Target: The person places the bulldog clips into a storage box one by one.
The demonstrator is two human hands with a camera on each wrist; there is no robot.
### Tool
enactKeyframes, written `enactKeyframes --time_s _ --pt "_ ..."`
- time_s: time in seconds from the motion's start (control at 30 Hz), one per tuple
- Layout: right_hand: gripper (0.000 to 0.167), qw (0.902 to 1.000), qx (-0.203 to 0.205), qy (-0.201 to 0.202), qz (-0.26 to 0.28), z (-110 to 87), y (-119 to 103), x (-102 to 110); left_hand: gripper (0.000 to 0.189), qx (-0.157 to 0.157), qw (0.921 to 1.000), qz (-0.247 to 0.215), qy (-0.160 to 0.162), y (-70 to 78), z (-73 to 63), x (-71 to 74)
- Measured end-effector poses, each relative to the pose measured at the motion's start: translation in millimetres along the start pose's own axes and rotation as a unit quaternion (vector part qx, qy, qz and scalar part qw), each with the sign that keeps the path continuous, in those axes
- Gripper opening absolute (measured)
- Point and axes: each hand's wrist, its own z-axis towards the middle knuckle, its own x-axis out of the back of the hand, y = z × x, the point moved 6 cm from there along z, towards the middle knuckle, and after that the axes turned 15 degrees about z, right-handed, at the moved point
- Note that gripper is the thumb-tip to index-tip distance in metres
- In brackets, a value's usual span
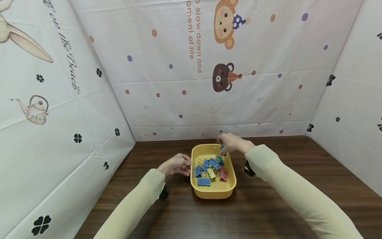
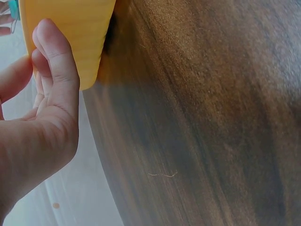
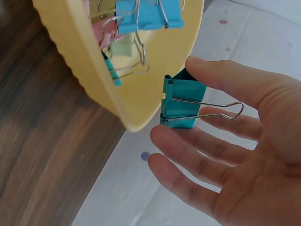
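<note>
In the head view a yellow plastic basket [image 1: 215, 195] stands on the table, holding blue binder clips [image 1: 204, 182], a yellow-green binder clip [image 1: 211, 174], reddish-pink ones [image 1: 223, 175] and a teal one [image 1: 219, 160]. My left hand [image 1: 176, 164] is at the basket's left side; in the left wrist view its thumb and fingertips hold the rim, with one finger along the outer wall. Above the far right end of the basket, my right hand [image 1: 234, 143] pinches a teal binder clip [image 3: 181, 101] between thumb and fingers. Its wire handles point toward the palm.
Dark wood-grain table [image 1: 185, 219] lies under the basket. A white printed cloth [image 1: 179, 109] rises behind the table, with similar cloth walls at left [image 1: 53, 159] and right [image 1: 358, 99]. The basket's far end is near the back cloth.
</note>
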Motion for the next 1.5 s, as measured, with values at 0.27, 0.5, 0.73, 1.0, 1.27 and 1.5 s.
enactKeyframes --time_s 0.27,0.5,0.73,1.0,1.27,1.5 --pt "0.062 1.0000 -0.002 -0.007 0.001 4.9 -8.8 -9.2 0.016 0.002 1.0000 -0.001 0.004 -0.5 -0.2 -0.3" --pt "0.056 0.9998 -0.012 -0.001 0.015 -1.4 -2.0 -1.8 0.016 -0.001 1.0000 -0.002 0.002 -0.8 0.4 0.0" --pt "0.051 0.9994 -0.005 0.016 0.030 -18.1 30.8 14.8 0.014 -0.001 1.0000 -0.001 0.005 -0.3 0.8 -0.2" --pt "0.056 0.9976 -0.055 0.000 0.041 -50.3 80.8 29.6 0.016 0.003 1.0000 -0.003 0.006 -0.5 1.4 -0.9" --pt "0.069 0.9822 -0.168 -0.022 0.082 -94.7 130.9 34.2 0.019 0.004 1.0000 0.000 0.007 -0.3 2.1 -1.1" --pt "0.080 0.9652 -0.251 -0.047 0.056 -116.5 160.6 29.3 0.015 0.006 1.0000 -0.004 0.007 -1.4 3.0 -0.8"
